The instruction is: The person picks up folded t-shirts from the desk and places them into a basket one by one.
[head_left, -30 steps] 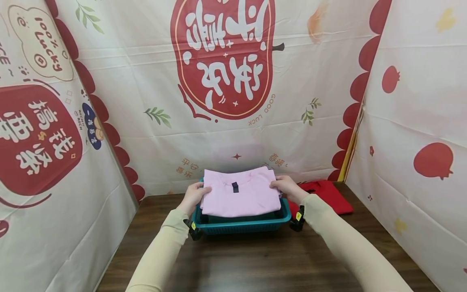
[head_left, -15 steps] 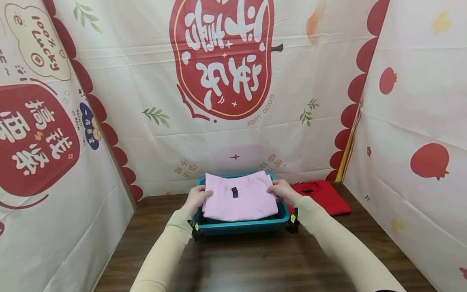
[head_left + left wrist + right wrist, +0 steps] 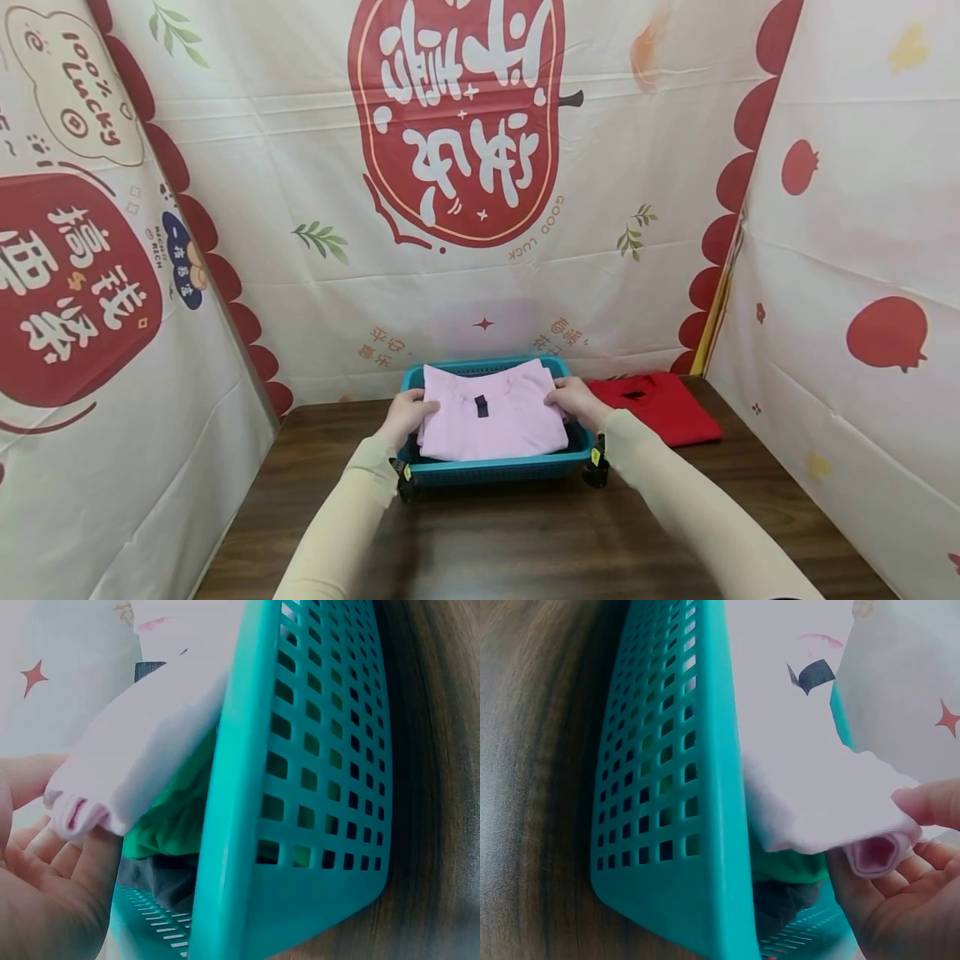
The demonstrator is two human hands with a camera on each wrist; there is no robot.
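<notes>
From afar I see the left hand [image 3: 407, 413] and the right hand [image 3: 579, 402] each pinching one side of the folded pink shirt [image 3: 517, 429], above the green cloth [image 3: 176, 817] inside the basket [image 3: 495, 473], probably so its folds stay flat, with the red garment [image 3: 681, 414] right of the basket.

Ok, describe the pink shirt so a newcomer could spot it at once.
On the table stands a teal basket. At its opening, the left hand and right hand hold the folded pink shirt, paler than the green cloth beneath and the red garment alongside.
</notes>
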